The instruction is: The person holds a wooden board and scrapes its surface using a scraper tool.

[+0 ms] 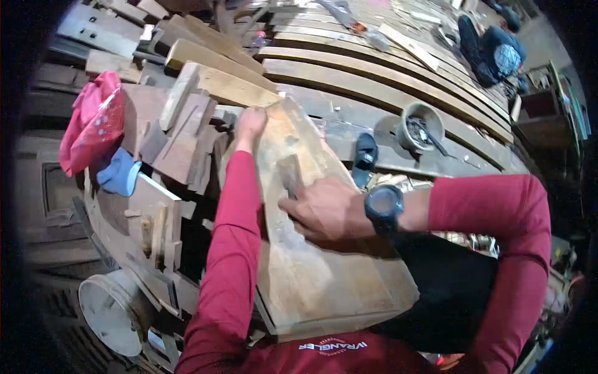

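Note:
A broad, tapering wooden panel (324, 274) lies tilted across my lap, its surface marked with pale and grey smears. My left hand (251, 121) is closed on the panel's far left edge, near its narrow end. Over the middle of the panel, my right hand (327, 209) has its fingers wrapped round a flat scraper (289, 174), with the blade pointing away from me. Part of the scraper is hidden by the fingers. Grey patches show on the wood beside that hand. A dark watch sits on my right wrist.
Beyond the panel stands a bucket (408, 128) of dark material with a tool in it, near a dark slipper (365, 153). Wood pieces, a pink bag (93, 124) and a blue cloth (118, 173) lie left. A white bucket (112, 311) stands lower left. Another person (495, 50) sits far right.

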Demonstrator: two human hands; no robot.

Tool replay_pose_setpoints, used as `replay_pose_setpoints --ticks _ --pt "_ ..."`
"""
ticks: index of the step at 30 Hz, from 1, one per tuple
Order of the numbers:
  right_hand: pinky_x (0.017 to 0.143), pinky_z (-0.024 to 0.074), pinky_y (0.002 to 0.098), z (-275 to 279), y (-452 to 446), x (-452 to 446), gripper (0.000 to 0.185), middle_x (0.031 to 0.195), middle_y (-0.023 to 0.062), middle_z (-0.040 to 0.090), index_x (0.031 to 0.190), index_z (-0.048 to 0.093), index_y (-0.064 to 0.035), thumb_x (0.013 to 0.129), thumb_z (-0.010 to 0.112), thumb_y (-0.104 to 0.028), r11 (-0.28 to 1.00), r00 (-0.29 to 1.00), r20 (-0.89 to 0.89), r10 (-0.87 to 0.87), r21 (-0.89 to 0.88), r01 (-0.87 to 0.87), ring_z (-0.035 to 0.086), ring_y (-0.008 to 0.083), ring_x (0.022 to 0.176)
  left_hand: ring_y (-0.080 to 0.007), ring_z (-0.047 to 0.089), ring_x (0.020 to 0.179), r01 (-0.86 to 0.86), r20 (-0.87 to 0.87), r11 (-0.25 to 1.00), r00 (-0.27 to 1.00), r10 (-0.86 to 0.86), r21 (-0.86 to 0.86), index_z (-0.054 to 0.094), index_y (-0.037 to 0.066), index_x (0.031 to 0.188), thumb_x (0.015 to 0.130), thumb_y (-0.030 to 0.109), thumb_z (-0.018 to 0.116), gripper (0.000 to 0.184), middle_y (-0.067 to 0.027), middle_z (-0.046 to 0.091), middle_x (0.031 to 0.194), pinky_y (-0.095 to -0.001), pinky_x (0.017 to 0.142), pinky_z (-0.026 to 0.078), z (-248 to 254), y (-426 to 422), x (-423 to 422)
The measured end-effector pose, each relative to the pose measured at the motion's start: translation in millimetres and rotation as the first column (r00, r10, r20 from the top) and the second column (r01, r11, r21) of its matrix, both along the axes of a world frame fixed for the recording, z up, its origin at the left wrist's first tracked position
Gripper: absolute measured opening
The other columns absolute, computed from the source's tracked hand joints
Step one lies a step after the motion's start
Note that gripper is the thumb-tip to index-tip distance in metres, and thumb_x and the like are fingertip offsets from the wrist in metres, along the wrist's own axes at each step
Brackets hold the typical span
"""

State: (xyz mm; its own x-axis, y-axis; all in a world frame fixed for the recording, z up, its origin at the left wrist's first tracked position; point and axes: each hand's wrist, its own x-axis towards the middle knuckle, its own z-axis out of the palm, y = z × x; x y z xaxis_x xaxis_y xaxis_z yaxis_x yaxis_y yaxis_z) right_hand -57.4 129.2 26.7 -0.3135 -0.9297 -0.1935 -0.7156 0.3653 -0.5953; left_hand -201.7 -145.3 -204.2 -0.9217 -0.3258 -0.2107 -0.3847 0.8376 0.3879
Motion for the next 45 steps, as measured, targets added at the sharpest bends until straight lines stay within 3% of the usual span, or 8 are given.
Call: replay_pose_setpoints --ticks 4,21,26,28,32,34,37,45 --pt "0.062 0.0547 0.0506 36 -3 17 0.034 0.085 0.0202 0.064 0.107 0.055 -0.0041 0.092 0.063 -0.033 0.980 0.978 0.083 0.190 0.041 -0.194 0.067 0.0415 0.070 -0.0457 0.061 0.115 -0.049 0.024 0.998 0.999 0.048 0.039 0.073 0.002 0.109 0.094 0.037 0.042 0.049 -0.0247 0.066 0.121 -0.0492 0.102 0.047 21 9 7" --pt "0.059 0.0525 0.0507 14 -11 -14 0.029 0.075 0.0197 0.063 0.098 0.058 -0.0031 0.089 0.064 -0.030 0.997 0.993 -0.079 0.083 0.003 -0.083 0.066 0.0404 0.067 -0.0439 0.064 0.112 -0.045 -0.067 0.997 0.997 0.050 0.069 0.075 0.002 0.104 0.091 0.037 0.048 0.046 -0.0271 0.067 0.115 -0.0495 0.100 0.048 26 12 1" --pt "0.063 0.0541 0.0505 9 -1 0 0.032 0.082 0.0206 0.064 0.102 0.057 -0.0029 0.087 0.065 -0.030 0.989 0.991 0.010 0.133 0.066 -0.133 0.066 0.0426 0.070 -0.0428 0.066 0.109 0.095 -0.018 0.990 0.995 -0.098 -0.107 0.076 0.005 0.102 0.089 0.036 0.049 0.043 -0.0233 0.068 0.113 -0.0488 0.094 0.052 -54 -14 -14" --pt "0.067 0.0530 0.0525 -25 -2 -22 0.029 0.088 0.0225 0.064 0.103 0.056 -0.0021 0.087 0.062 -0.025 0.998 0.998 0.017 0.053 0.042 -0.054 0.065 0.0437 0.072 -0.0398 0.068 0.105 0.046 -0.026 0.994 0.998 -0.049 -0.100 0.077 0.007 0.099 0.088 0.035 0.053 0.039 -0.0215 0.071 0.108 -0.0488 0.091 0.053 17 12 8" --pt "0.071 0.0534 0.0524 24 -3 -4 0.031 0.087 0.0249 0.062 0.105 0.057 -0.0005 0.087 0.062 -0.025 0.995 0.998 0.037 0.041 -0.092 -0.038 0.066 0.0442 0.078 -0.0391 0.068 0.103 0.066 -0.090 0.998 0.994 -0.064 0.014 0.077 0.003 0.096 0.087 0.032 0.053 0.038 -0.0223 0.071 0.107 -0.0490 0.089 0.053 -13 0 3" --pt "0.069 0.0537 0.0526 47 -12 0 0.032 0.092 0.0238 0.064 0.106 0.057 -0.0031 0.088 0.064 -0.029 0.978 0.977 0.149 0.152 0.121 -0.171 0.066 0.0440 0.078 -0.0394 0.068 0.102 0.098 -0.124 0.992 0.986 -0.108 -0.083 0.077 0.005 0.096 0.083 0.031 0.054 0.037 -0.0220 0.071 0.106 -0.0487 0.089 0.052 11 8 13" --pt "0.068 0.0537 0.0523 19 -10 -14 0.030 0.089 0.0241 0.065 0.101 0.058 -0.0043 0.088 0.064 -0.031 0.982 0.988 0.057 0.147 0.112 -0.152 0.066 0.0444 0.075 -0.0388 0.070 0.097 -0.008 -0.103 0.992 0.995 -0.005 -0.127 0.079 0.008 0.093 0.085 0.029 0.050 0.036 -0.0195 0.073 0.100 -0.0475 0.090 0.053 -69 -3 -16" --pt "0.063 0.0530 0.0495 47 -17 -1 0.032 0.075 0.0177 0.064 0.104 0.063 -0.0103 0.086 0.067 -0.036 0.967 0.974 0.075 0.215 0.124 -0.223 0.066 0.0420 0.070 -0.0387 0.068 0.104 -0.119 -0.104 0.993 0.987 0.120 0.018 0.078 0.008 0.090 0.089 0.035 0.051 0.038 -0.0195 0.073 0.107 -0.0467 0.090 0.054 5 13 10"
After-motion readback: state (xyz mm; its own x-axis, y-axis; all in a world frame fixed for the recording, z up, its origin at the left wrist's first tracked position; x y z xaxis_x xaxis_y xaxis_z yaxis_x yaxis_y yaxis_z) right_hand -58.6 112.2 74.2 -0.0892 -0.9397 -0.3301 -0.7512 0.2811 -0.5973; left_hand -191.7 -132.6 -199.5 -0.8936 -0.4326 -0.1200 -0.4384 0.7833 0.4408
